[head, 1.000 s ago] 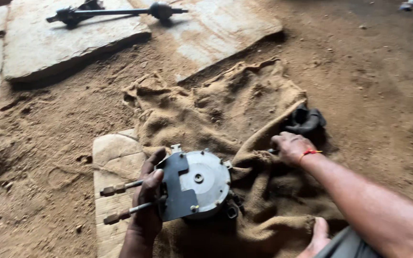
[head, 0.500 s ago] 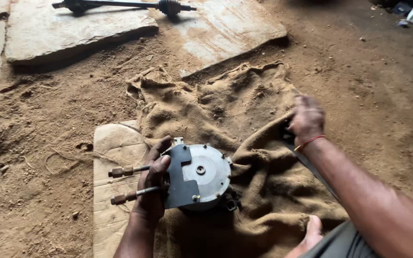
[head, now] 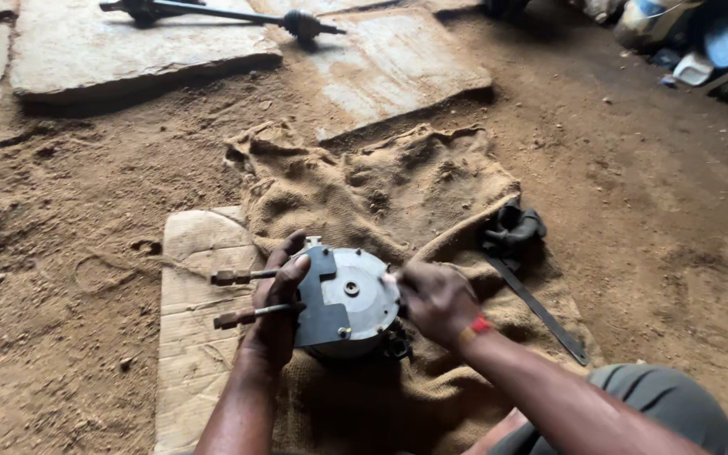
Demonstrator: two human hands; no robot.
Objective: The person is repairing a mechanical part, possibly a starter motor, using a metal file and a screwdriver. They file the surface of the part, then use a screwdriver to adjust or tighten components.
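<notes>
The person sits low on the dirt floor, both hands on a round grey metal housing that rests on a rumpled burlap sack. The left hand is closed around the housing's left edge, the fingers curled over a dark flat plate fixed across its face. Two long bolts stick out sideways from the housing, past that hand, over a piece of worn cardboard that lies partly under the sack. The right hand is pressed against the housing's right edge, fingers bent in toward it; whether it pinches something small there or only grips the rim I cannot tell. A red band circles that wrist. The housing's face is tilted up toward the person, with a small hub in its middle.

Just to the right, on the sack's edge, lies a crumpled black rag, and a long dark flat bar runs from it down toward the person's knee, which is clad in grey-green cloth. Farther off, flat stone slabs are set in the dirt, and a dark metal shaft with a knob near one end lies across them. Some blurred containers stand in the far right corner.
</notes>
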